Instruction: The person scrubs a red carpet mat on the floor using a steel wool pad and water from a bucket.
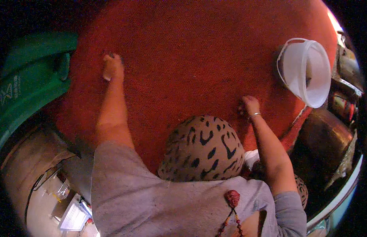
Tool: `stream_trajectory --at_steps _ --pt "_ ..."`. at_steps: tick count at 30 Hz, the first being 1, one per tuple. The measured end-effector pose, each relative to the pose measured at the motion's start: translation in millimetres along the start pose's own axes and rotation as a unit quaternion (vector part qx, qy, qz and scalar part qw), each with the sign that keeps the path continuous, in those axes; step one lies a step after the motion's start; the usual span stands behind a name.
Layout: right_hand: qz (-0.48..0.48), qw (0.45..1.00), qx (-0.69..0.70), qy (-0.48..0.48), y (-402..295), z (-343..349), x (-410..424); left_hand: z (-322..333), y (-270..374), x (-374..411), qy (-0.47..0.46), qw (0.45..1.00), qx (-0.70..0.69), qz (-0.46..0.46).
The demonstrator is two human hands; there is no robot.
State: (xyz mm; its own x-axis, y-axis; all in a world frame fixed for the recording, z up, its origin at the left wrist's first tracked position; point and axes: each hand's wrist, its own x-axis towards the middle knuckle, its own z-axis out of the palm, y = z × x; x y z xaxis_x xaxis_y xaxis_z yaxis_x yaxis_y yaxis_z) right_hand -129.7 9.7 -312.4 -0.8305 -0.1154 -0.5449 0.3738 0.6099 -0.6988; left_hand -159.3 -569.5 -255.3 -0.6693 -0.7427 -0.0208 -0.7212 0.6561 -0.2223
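Observation:
My left hand [113, 66] is stretched far forward over a red carpet-like floor covering [177, 65], near the left side. Its fingers are bent downward, and a small pale patch shows at the edge of the palm; whether that is a held thing I cannot tell. Closer to my body, my right hand [250, 105] is low over the red covering with its fingers curled and blurred. A metal bangle is on that wrist. Beyond it, to the right, a translucent white plastic bucket [293, 65] with a wire-like handle appears tipped, its mouth facing right.
A green plastic container [32, 77] bearing writing stands at the left. My patterned knee [204, 148] rises between my arms. On the right are a brown metal-looking vessel [328, 130] and other clutter. Papers [73, 216] lie at the lower left near a clear plastic bottle [63, 189].

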Motion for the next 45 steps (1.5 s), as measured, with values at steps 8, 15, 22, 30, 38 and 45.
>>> stream_trajectory --at_steps 8,15,22,30,38,45 --pt "0.054 0.998 0.001 0.028 20.2 1.0 0.4 -40.4 85.3 -254.6 -0.172 0.846 -0.071 0.500" --pt "0.095 0.995 0.028 -0.010 2.4 -15.0 -5.6 -73.7 68.0 -80.0 -0.226 0.968 -0.042 0.105" --pt "0.114 0.990 0.079 -0.019 -19.7 -12.1 -10.8 -39.5 78.9 -110.5 -0.138 0.981 -0.133 -0.018" --pt "0.101 0.992 0.072 -0.014 22.0 -14.9 1.5 -70.6 117.8 -191.9 -0.335 0.767 -0.005 0.548" --pt "0.028 0.998 0.049 -0.017 39.5 -5.0 -2.7 -12.6 -47.9 -17.6 -0.076 0.991 -0.062 -0.088" --pt "0.034 0.995 0.068 -0.062 -12.5 21.4 -17.1 -42.4 113.6 -227.2 -0.367 0.905 -0.144 0.158"
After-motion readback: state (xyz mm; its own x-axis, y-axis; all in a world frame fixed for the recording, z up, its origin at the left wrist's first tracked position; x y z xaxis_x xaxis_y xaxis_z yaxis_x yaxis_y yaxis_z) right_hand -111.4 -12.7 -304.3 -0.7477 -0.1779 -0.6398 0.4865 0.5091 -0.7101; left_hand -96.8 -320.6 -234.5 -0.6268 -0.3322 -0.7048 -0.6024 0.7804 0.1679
